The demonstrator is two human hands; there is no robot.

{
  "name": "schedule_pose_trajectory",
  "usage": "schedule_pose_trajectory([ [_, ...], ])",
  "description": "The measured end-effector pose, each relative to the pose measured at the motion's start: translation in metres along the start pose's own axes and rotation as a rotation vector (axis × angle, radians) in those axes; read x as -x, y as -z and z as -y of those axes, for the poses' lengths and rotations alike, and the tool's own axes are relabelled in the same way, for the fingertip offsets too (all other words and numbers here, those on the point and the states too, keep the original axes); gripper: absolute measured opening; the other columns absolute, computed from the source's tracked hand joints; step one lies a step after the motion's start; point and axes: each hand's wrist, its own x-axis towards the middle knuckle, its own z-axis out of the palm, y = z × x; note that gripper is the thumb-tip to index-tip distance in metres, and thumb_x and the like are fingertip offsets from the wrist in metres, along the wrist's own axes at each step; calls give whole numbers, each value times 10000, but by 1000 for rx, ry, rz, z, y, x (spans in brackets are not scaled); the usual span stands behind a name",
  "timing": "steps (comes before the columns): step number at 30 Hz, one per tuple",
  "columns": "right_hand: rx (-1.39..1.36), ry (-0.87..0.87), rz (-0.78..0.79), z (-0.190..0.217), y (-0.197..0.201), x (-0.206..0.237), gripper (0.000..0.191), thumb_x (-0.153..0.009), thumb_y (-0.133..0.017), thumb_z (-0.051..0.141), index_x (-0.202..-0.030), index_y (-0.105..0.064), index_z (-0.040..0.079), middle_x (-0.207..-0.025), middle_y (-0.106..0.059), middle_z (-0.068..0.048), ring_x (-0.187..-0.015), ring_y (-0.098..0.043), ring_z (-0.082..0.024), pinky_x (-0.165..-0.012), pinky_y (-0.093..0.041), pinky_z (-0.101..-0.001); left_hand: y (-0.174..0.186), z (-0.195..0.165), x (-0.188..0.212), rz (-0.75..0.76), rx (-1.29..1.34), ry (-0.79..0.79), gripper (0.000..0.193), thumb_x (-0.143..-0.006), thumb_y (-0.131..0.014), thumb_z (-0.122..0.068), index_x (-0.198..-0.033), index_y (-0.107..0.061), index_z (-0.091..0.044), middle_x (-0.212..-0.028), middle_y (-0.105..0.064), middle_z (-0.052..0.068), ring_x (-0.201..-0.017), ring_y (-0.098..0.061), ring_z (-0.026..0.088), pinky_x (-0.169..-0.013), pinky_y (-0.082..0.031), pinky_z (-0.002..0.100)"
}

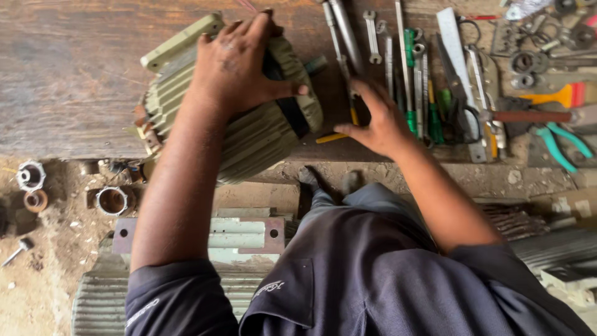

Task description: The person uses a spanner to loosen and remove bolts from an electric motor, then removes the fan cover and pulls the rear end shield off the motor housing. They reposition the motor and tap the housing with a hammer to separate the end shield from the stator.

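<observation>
A pale green ribbed electric motor housing lies on its side at the edge of a worn wooden bench. My left hand rests flat on top of the housing, fingers spread, steadying it. My right hand reaches over the row of hand tools on the bench, its fingers apart and touching a dark tool beside a yellow-handled screwdriver. It holds nothing that I can see.
Spanners, green-handled screwdrivers, scissors, a metal ruler, teal pliers and washers cover the bench's right side. On the dirt floor lie bearing rings, a bolt and another finned motor in front of my knees.
</observation>
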Motion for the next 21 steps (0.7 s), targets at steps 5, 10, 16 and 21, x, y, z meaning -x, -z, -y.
schedule_pose_trajectory([
  [5, 269, -87, -50, -23, 24, 55, 510, -885, -861, 313, -1284, -686, 46, -1322, -647, -174, -1241, -604, -377, -1054, -518, -489, 2, -3, -16, 36, 85, -8, 881, -731, -876, -686, -1301, -567, -89, -1360, -611, 158, -1297, -565, 394, -1009, -484, 594],
  [10, 343, 13, 29, -16, 35, 59, 522, -833, -833, 447, -1200, -726, 91, -1251, -659, -169, -1178, -624, -356, -981, -527, -486, 1, -7, -35, 101, 29, -97, 767, -719, -906, -540, -1291, -644, -101, -1386, -552, 205, -1229, -554, 458, -944, -457, 590],
  [16, -1029, 322, 188, 69, 117, 87, 584, -922, -744, 503, -1309, -639, 78, -1232, -669, -133, -1106, -651, -287, -952, -536, -421, -8, 7, -40, 203, -4, -256, 597, -925, -833, -550, -1265, -741, -67, -1250, -728, 179, -1194, -676, 361, -997, -539, 492],
  [21, -1442, 865, 310, 137, 183, 64, 484, -933, -753, 394, -1280, -641, 75, -1195, -671, -126, -1033, -662, -277, -899, -541, -410, -22, 19, -31, 220, 49, -140, 656, -864, -841, -540, -1290, -738, -52, -1085, -751, 190, -933, -724, 354, -782, -571, 470],
])
